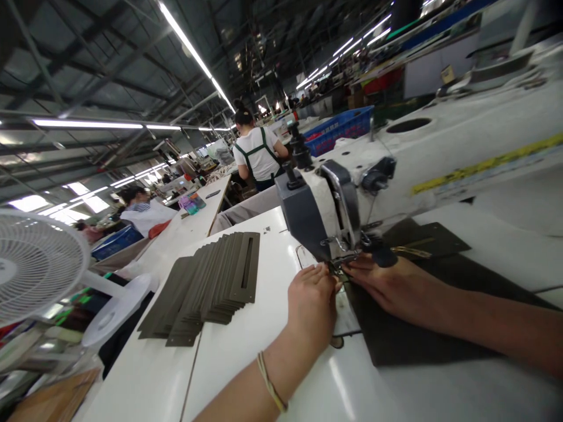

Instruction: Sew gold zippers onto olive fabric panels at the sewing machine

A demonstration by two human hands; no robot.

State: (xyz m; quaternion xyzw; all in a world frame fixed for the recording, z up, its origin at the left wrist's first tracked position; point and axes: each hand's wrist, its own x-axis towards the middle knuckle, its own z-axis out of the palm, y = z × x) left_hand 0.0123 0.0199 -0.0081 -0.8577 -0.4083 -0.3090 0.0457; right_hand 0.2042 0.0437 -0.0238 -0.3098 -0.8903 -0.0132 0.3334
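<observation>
A dark olive fabric panel (pixel 396 337) lies on the white table under the head of a sewing machine (pixel 325 205). My right hand (pixel 391 284) rests flat on this panel, fingers stretched toward the presser foot (pixel 345 258). Just left of the needle area, my left hand (pixel 313 296) is closed, its fingertips pinched at the panel's edge by the foot; what exactly they hold is hidden. Behind my right hand lies another dark piece (pixel 428 239) with a yellowish strip on it.
A fanned stack of olive pieces (pixel 211 287) with slots lies on the table to the left. Farther left stands a white fan (pixel 105 310). Bottles (pixel 191 203) stand on a table ahead, near a person (pixel 259 155) facing away. A blue crate (pixel 343 129) is behind the machine.
</observation>
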